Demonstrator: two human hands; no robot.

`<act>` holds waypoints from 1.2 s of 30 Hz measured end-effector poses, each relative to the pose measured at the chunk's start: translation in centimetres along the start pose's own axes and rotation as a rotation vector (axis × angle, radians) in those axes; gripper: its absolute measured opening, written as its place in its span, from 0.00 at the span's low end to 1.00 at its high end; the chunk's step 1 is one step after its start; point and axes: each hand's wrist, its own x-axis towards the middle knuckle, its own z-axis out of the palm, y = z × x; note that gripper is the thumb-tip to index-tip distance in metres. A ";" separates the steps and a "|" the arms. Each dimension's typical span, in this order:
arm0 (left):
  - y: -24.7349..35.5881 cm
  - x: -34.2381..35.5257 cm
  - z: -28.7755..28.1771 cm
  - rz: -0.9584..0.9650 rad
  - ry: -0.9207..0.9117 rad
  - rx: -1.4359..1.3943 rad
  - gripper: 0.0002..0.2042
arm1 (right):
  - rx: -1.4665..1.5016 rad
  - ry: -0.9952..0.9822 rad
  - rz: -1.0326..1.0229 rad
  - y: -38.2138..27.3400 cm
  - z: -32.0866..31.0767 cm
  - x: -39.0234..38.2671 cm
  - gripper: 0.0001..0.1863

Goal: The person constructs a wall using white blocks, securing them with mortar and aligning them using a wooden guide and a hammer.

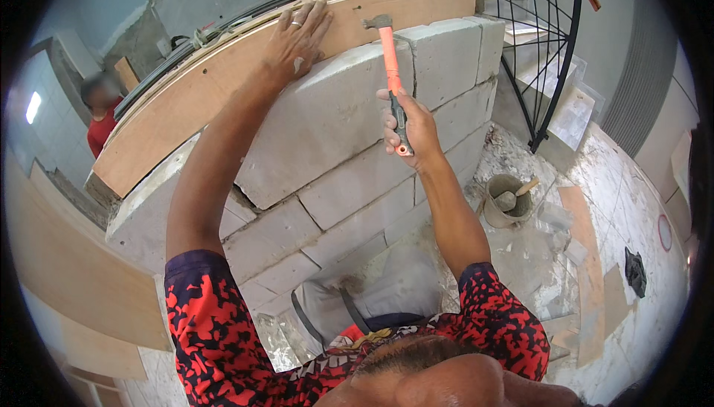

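- Hammer first, seen from the head camera: it stands nearly upright in front of the block wall, its steel head level with the top edge of the uppermost blocks and its orange handle running down into my fist.
- My right hand is wrapped fully closed around the dark grip at the bottom end of the handle. I judge that I hold it that low to get the longest swing out of it.
- My left hand lies flat and open on the curved wooden board that caps the wall, fingers spread and gripping nothing. Pressing down there would steady the board beside the spot where the hammer head sits.
- The big grey block under my left palm sits tilted, its lower corner dropping out of line with the courses below.
- Down to my right a bucket with a trowel handle sticking out stands on the dusty floor, near the wall's foot and within reach.
- A black stair railing rises behind the wall's right end.
- A person in a red top stands beyond the wall on my left, well apart from my hands.
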 end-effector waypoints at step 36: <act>0.2 -0.8 2.0 -0.076 0.131 -0.088 0.35 | -1.341 0.365 -0.771 -5.0 3.9 20.7 0.16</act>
